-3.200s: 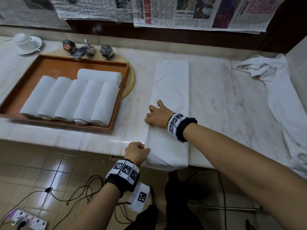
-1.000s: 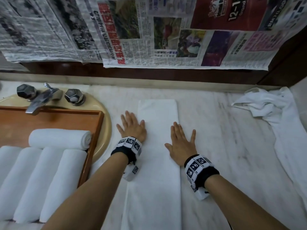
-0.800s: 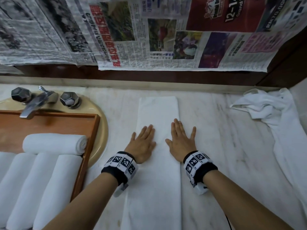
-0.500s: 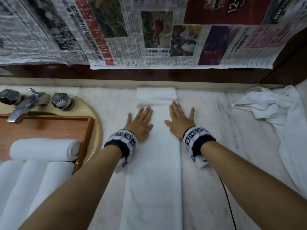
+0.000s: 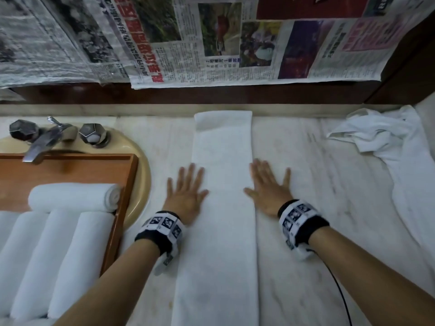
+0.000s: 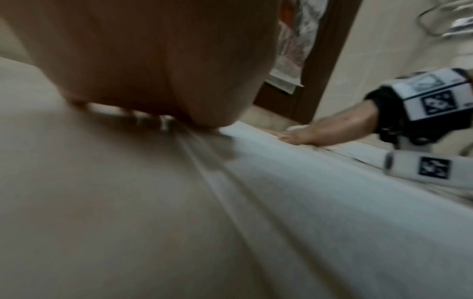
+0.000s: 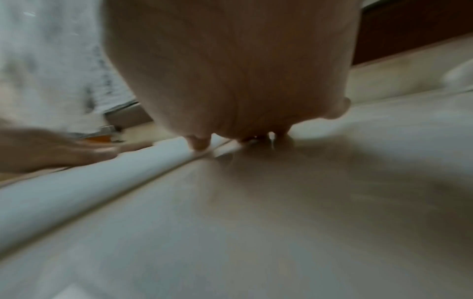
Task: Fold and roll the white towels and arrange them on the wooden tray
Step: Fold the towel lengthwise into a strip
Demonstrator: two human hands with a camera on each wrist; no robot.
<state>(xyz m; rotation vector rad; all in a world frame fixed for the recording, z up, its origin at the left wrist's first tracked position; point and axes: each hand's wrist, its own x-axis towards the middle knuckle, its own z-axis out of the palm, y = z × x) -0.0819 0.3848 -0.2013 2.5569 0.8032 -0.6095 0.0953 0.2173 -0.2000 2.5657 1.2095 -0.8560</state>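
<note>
A long white towel (image 5: 221, 231), folded into a narrow strip, lies flat on the marble counter and runs from the back wall toward me. My left hand (image 5: 186, 189) rests palm down with straight fingers at the strip's left edge. My right hand (image 5: 268, 187) lies flat the same way at its right edge. The wrist views are blurred and show each palm low over the towel (image 6: 332, 202) and counter. The wooden tray (image 5: 94, 168) at the left holds several rolled white towels (image 5: 70, 198).
A crumpled white towel (image 5: 386, 142) lies at the back right. The tray sits over a beige basin (image 5: 141, 184) with a chrome faucet (image 5: 47, 137) behind it. Newspaper sheets (image 5: 211, 43) hang on the wall. A black cable (image 5: 339, 290) trails from my right wrist.
Both hands were flat and close together near the strip's far end; they have slid back toward me and apart to its two edges. The towel's far end now lies flatter.
</note>
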